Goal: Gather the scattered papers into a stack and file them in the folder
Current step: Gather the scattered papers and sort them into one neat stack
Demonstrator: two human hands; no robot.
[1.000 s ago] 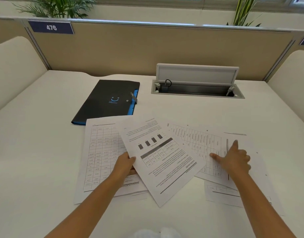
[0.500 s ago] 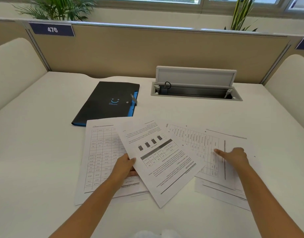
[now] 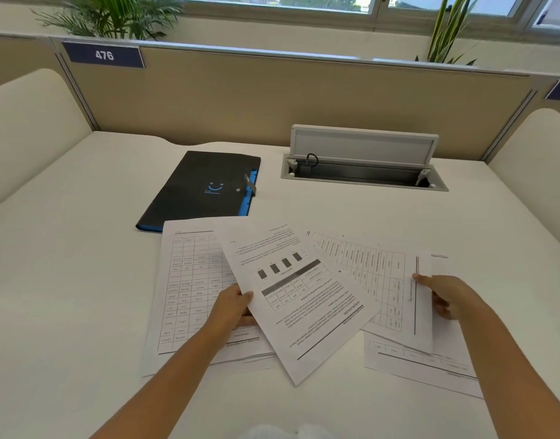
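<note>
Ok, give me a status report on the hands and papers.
Left hand grips the white chart sheet. Right hand pinches the white table sheet. Black plastic folder closed, nothing blocking it.

Matt white paper sheets (image 3: 304, 299), matt black plastic folder (image 3: 202, 185), smooth white desk (image 3: 66, 248), metal cable tray (image 3: 364, 175)

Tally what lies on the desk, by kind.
papers: at least 5 (overlaps may hide more)
folder: 1
cable box: 1
Total: at least 7
</note>
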